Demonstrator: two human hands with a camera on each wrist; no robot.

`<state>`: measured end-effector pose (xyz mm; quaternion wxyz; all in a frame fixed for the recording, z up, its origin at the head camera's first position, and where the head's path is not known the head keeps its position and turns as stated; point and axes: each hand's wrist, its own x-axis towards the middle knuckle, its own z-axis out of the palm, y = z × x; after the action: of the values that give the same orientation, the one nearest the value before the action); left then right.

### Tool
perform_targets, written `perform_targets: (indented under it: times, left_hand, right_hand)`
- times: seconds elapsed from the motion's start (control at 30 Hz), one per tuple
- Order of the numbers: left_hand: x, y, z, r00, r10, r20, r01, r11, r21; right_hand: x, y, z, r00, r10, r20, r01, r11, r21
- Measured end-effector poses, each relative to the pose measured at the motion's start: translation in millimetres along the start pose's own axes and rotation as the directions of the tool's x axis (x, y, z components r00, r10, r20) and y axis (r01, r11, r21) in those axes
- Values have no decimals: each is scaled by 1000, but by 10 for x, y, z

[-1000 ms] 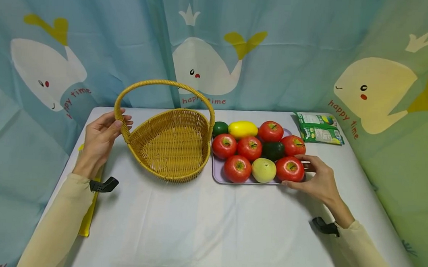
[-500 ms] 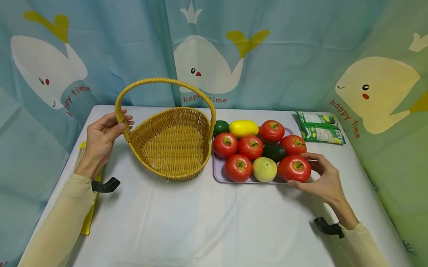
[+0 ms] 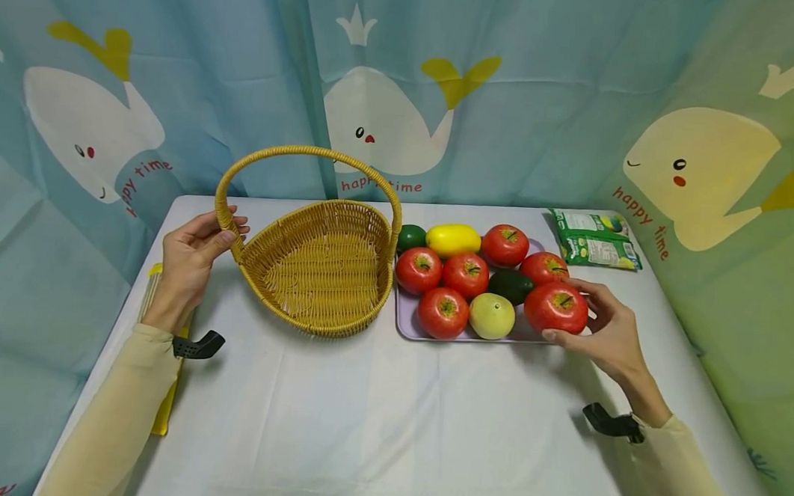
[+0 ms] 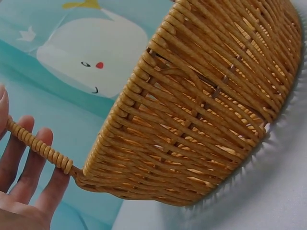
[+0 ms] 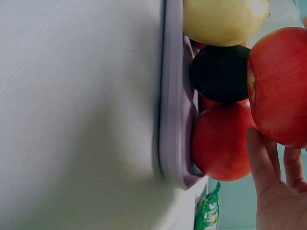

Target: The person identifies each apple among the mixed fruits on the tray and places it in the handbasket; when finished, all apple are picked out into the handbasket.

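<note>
A golden wicker basket [image 3: 322,266] with a tall arched handle stands on the left half of the table, nothing inside it. My left hand [image 3: 190,260] holds the handle's left base between thumb and fingers, as the left wrist view also shows. At the tray's right end my right hand [image 3: 608,326] grips a red apple [image 3: 555,307], raised above the lilac tray [image 3: 409,325]. On the tray lie several more red apples [image 3: 443,312], a pale green round fruit [image 3: 491,317], a yellow fruit [image 3: 453,240] and two dark green fruits, one an avocado-like oval [image 3: 511,285].
Green snack packets [image 3: 596,240] lie at the table's back right corner. A yellow-edged flat item [image 3: 162,415] lies under the left forearm. Blue curtains [image 3: 511,134] with whale prints hang round the table [image 3: 374,426].
The right hand has lifted the front right apple off the tray and carried it slightly right. The left hand stays on the basket handle.
</note>
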<state>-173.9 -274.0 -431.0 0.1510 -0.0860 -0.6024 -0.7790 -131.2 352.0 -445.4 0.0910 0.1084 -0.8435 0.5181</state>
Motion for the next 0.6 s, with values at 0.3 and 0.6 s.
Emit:
perform_targets:
  times: [0.3,0.6]
  left_hand:
    - [2,-12,0,1000,-8,-13,8,1000,9]
    - [-6,-30,-3,1000,-3,-10,3,1000,22]
  right_hand:
    - [56,-78,-3,1000,12,20,-12,1000,-23]
    - [184,-155,39,1000,-18,21,18,1000,19]
